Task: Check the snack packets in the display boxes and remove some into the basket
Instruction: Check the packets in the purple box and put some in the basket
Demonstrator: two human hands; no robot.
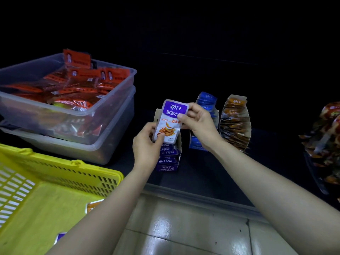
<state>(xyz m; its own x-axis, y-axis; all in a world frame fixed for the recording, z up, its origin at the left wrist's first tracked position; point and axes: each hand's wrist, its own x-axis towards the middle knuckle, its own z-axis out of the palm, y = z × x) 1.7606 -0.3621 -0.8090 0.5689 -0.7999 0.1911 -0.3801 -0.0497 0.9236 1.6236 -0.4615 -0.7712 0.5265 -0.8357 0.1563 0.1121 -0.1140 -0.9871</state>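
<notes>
a person's two bare arms reach up from the bottom of the frame to a dark shelf. at centre frame both hands hold one purple-and-white snack packet upright, its printed front towards the camera. the left hand pinches the packet's lower left edge, thumb on the front and fingers curled behind. the right hand pinches its upper right edge the same way.

the packet is just above the purple display box, where matching packets stand in a row. to the right are a blue display box and an orange display box. the yellow basket fills the lower left, with a couple of packets partly visible in it behind the left forearm. stacked clear tubs of red packets sit at upper left.

this looks like the checking step. to do it well, the grip should likely stay at the edges so the thumbs cover little print. any date may be on the back, which is hidden here, so a turn would help. if rejected, the packet needs one hand to carry it down and left to the basket.
</notes>
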